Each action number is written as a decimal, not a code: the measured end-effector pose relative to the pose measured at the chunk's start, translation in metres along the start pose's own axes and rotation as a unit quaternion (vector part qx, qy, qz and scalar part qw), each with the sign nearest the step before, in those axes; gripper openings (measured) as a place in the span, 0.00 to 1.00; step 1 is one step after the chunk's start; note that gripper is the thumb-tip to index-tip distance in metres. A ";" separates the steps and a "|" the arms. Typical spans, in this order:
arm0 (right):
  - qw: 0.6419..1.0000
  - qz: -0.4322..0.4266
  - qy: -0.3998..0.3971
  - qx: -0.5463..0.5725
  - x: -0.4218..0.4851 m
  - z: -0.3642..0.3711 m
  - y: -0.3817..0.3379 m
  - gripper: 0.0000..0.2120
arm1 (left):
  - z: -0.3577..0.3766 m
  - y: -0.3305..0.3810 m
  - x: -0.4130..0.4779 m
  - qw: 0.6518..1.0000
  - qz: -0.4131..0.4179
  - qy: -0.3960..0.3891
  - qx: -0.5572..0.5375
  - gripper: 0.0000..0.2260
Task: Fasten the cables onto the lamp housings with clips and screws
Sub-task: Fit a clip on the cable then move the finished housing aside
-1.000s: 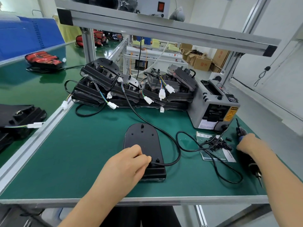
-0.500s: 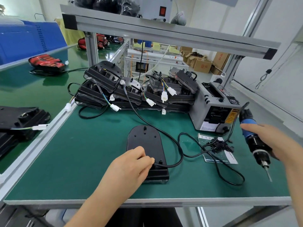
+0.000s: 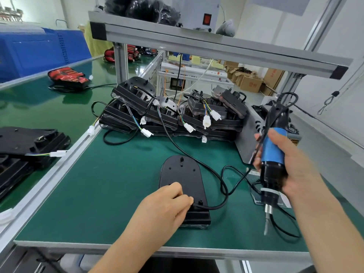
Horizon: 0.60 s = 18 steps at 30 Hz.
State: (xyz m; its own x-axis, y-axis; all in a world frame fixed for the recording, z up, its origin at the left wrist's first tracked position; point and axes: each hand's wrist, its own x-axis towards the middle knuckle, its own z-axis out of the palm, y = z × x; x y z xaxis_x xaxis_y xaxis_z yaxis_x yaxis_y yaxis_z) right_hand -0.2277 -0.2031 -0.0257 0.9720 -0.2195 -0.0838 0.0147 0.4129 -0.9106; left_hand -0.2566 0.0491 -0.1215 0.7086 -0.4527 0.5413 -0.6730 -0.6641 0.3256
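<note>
Two hands busy: left hand (image 3: 167,205) on the housing (image 3: 181,174), right hand (image 3: 293,168) round the screwdriver (image 3: 272,154)

One black housing lies flat on the green mat (image 3: 98,194) in front of you, rounded end away from you. Your left hand sits bunched over its near end, fingers curled, their tips down at the spot where the black cable (image 3: 216,175) leaves the housing. Whether they pinch the cable or only press beside it, you cannot tell from here.

From that spot the cable bends right, loops back up beside the housing and runs off toward the stack (image 3: 167,115) of other housings at the back of the mat. White plugs on coloured wires hang from that stack.

Your right hand is wrapped round the screwdriver, fingers closed on its blue band and the black barrel below. It is held in the air, right of the housing and well apart from it, nearly upright with the bit (image 3: 266,226) pointing down. Its own cord rises from the top and curls over. A grey machine (image 3: 246,146) stands behind it at the mat's right edge. More black housings lie on the bench to your left.
</note>
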 end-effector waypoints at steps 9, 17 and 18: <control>0.983 -0.161 0.011 0.090 0.018 0.059 0.023 0.06 | 0.004 -0.004 0.000 1.000 0.001 -0.005 0.003 0.13; 0.976 -0.209 -0.021 0.050 0.022 0.078 0.052 0.08 | 0.005 -0.007 0.001 1.000 0.016 -0.007 -0.009 0.09; 0.977 -0.209 -0.021 0.043 0.022 0.079 0.053 0.08 | 0.005 -0.007 0.001 1.000 0.018 -0.009 -0.010 0.09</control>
State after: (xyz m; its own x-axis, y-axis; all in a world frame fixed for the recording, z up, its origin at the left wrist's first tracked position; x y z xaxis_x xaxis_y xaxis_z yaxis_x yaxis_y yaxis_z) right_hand -0.1872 -0.1162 -0.0440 0.8861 -0.3482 0.3059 0.4296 0.3694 -0.8240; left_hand -0.2503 0.0506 -0.1269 0.6880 -0.4859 0.5391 -0.7013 -0.6363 0.3215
